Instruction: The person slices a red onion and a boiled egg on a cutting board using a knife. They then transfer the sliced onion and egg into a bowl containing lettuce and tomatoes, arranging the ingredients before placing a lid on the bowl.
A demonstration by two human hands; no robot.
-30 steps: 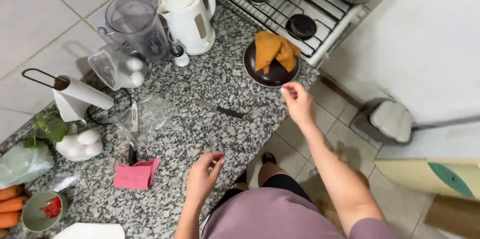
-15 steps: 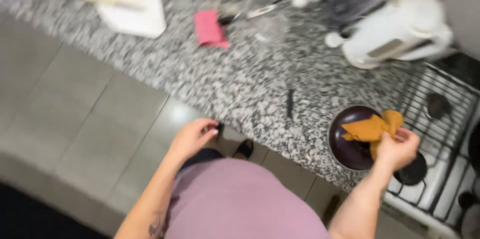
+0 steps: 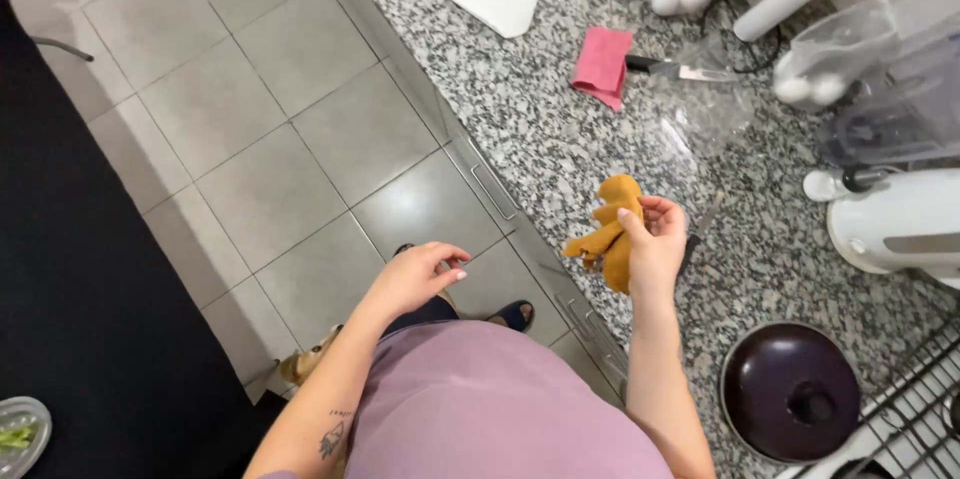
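While right hand [image 3: 655, 249] grips mustard cloth [image 3: 608, 234] above desk [image 3: 560, 149]
Left hand [image 3: 415, 277] loosely open, empty, over floor; dark lid [image 3: 790, 391] nearby.

**A:** so what are the hands doing here?

**B:** right hand [image 3: 655, 249] is raised in front of the body, forearm running up from the bottom edge, fingers pinched shut round something it's holding. left hand [image 3: 412, 277] hangs lower, out to the side, palm down, fingers loosely curled, gripping nothing, small tattoo on that forearm
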